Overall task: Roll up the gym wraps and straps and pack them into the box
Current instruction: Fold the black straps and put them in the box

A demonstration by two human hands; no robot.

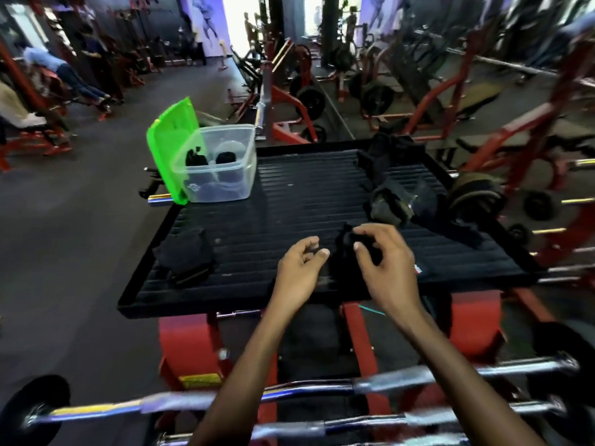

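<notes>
Two hands [341,262] (two rolls [212,160] boxed)

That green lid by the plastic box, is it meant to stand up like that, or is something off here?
The green lid stands on edge, leaning against the clear box at the platform's far left corner, partly past the edge. It could tip off. Nothing looks spilled or damaged.

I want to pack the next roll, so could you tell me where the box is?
The clear plastic box sits at the far left corner of the black ribbed platform, its green lid propped against its left side.
</notes>
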